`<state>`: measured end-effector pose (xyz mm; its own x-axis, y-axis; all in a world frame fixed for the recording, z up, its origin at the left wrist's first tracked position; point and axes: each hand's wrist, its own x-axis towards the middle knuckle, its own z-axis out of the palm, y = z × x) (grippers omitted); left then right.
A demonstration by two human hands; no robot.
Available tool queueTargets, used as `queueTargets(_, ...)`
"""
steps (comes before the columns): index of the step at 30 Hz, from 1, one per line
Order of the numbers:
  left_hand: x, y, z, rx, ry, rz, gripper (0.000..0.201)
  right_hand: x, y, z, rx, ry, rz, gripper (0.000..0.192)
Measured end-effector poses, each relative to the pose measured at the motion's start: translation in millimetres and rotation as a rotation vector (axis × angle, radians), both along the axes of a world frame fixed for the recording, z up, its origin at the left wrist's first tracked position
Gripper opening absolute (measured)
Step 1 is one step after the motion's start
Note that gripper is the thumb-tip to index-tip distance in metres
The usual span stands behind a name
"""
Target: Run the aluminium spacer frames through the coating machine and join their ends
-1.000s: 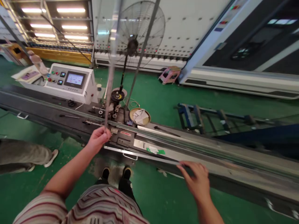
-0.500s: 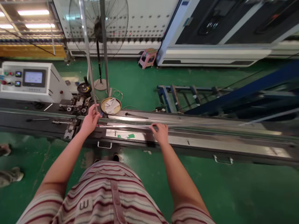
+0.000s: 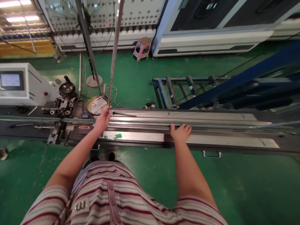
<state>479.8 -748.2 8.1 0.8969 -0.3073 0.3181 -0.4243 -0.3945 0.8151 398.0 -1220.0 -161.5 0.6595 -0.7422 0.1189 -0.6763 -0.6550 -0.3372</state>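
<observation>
A long, dark machine counter (image 3: 234,147) is seen from above, running across the whole view on a green floor (image 3: 246,187). Both bare arms are stretched forward from a striped shirt (image 3: 112,200), the left angled up and inward, the right nearly straight ahead.

A long, thin metal strip (image 3: 150,123) is laid lengthwise along the counter, and at its left end it is bent upward into an upright length (image 3: 114,50) that rises past the top edge of the view. The left hand (image 3: 102,120) is closed around that bend, the fingers pinched on the strip just where the upright length begins. The right hand (image 3: 180,132) is laid flat and open, palm down, its fingertips pressed onto the lying strip, well apart from the left hand.

Beside the left hand, a round tray with a cloth (image 3: 96,104) is set at the far edge of the counter, next to a black handwheel (image 3: 67,89). A white control box with a screen (image 3: 14,82) is seen at far left. A pink stool (image 3: 142,47) is seen on the floor beyond.
</observation>
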Motion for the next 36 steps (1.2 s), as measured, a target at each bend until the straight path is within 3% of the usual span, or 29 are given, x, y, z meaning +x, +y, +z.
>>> queueTargets(6, 9, -22, -13.0, 0.000, -0.026, 0.015, 0.047, 10, -22, 7.5, -0.080, 0.103, -0.007, 0.071)
queueTargets(10, 16, 7, -16.8, 0.061, -0.020, 0.114, 0.048, 15, 0, 9.2, -0.186, 0.092, 0.067, 0.060)
queueTargets(20, 30, 164, -11.8, 0.087, -0.079, 0.238, 0.045, 27, 148, 7.6, -0.322, 0.071, 0.256, 0.064)
queueTargets(36, 73, 431, -7.5, 0.152, -0.098, 0.383, 0.044, 81, 416, 22.1, -0.440, 0.136, 0.349, 0.074)
